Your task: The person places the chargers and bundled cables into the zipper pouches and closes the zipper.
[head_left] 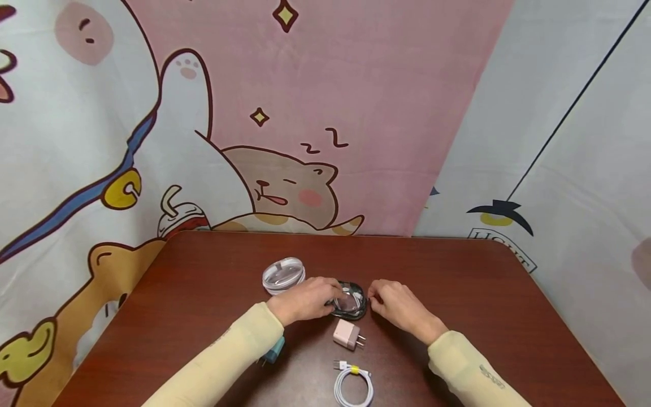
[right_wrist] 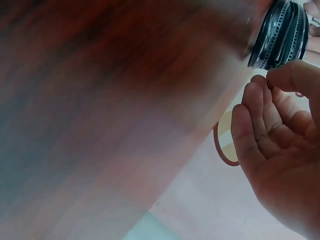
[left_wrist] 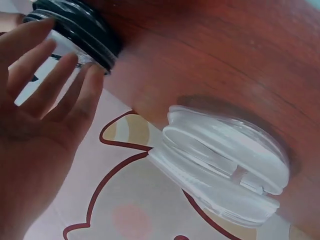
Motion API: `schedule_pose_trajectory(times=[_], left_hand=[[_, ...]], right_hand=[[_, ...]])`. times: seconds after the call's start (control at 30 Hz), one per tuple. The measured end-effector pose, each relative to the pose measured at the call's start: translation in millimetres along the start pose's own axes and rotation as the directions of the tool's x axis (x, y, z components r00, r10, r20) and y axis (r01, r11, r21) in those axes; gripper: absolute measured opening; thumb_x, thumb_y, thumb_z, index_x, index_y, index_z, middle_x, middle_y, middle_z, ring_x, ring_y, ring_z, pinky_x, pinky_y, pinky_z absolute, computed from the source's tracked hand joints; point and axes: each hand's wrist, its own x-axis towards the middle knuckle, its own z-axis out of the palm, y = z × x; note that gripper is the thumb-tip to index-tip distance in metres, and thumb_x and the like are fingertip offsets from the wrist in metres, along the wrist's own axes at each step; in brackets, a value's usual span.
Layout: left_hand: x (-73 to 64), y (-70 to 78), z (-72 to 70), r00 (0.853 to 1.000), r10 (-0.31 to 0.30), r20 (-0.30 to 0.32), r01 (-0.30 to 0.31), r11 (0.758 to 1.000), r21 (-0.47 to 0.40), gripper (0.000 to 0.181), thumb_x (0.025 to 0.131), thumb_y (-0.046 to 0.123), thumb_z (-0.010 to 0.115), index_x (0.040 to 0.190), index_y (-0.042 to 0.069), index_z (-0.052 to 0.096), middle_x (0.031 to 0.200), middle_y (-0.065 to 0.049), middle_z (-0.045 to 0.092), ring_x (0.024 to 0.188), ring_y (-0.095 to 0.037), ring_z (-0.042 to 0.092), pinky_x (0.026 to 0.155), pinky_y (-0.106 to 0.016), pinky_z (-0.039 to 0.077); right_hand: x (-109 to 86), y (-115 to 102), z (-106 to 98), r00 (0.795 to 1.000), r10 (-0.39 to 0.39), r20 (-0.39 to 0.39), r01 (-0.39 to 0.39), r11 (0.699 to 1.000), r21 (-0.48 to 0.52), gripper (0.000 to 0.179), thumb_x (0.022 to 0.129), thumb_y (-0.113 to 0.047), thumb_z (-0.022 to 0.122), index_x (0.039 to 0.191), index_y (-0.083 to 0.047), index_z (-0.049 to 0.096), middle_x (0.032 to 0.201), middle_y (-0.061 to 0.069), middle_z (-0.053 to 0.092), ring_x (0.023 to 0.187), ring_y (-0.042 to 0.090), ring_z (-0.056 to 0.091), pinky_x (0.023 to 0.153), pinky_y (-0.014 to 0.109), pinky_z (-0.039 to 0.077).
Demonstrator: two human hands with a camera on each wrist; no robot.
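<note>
My left hand (head_left: 308, 298) holds the left side of a black coiled cable (head_left: 360, 304), its fingertips over the rim. In the left wrist view, the fingers of that hand (left_wrist: 50, 95) reach to the glossy black coil (left_wrist: 90, 32); its thumb is mostly hidden. Just right of the coil is my right hand (head_left: 402, 305), fingers loosely bent. Seen from the right wrist, this hand (right_wrist: 280, 125) has its thumb tip close to the fingertips, right below the coil (right_wrist: 280, 35). No object shows clearly between them.
A white coiled cable (head_left: 272, 289) lies beyond my left forearm. Nearer me are a pale pink plug adapter (head_left: 346, 334) and a white cable with a yellow tie (head_left: 338, 390). A teal adapter (head_left: 274, 351) is partly covered by my left sleeve. Behind the brown table (head_left: 432, 260) hangs a printed cloth (head_left: 386, 113).
</note>
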Motion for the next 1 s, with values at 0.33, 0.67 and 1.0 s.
schedule_pose_trajectory(times=[0.33,0.67,1.0], left_hand=[[8.8,-3.3,-0.5,0.995,0.088,0.050,-0.091,0.995,0.043,0.048,0.091,0.023,0.082,0.137,0.020,0.069,0.156,-0.005,0.050,0.147,-0.029,0.043,0.118,-0.036,0.036],[9.1,-2.7,1.5,0.990,0.021,0.140,-0.023,1.000,0.011,0.059,0.095,0.021,0.077,0.151,0.025,0.057,0.162,-0.003,0.042,0.148,-0.022,0.042,0.112,-0.038,0.044],[8.9,2.1,4.4,0.984,-0.053,0.168,0.057,0.998,-0.014,0.059,0.098,0.025,0.074,0.153,0.026,0.053,0.164,-0.003,0.039,0.147,-0.028,0.042,0.111,-0.045,0.045]], right_hand=[[8.6,9,0,1.000,0.021,0.023,-0.022,0.999,0.040,0.011,0.092,-0.003,0.074,0.091,-0.013,0.069,0.084,-0.007,0.063,0.074,0.010,0.057,0.068,0.032,0.052],[10.3,10,0,1.000,-0.030,-0.003,0.030,0.999,-0.018,0.009,0.090,-0.002,0.076,0.090,-0.012,0.076,0.083,-0.004,0.071,0.075,0.015,0.067,0.068,0.039,0.056],[8.7,9,-7,1.000,-0.022,-0.011,0.022,0.999,-0.039,0.009,0.090,-0.006,0.076,0.089,-0.014,0.076,0.082,-0.008,0.068,0.069,0.009,0.059,0.064,0.034,0.053]])
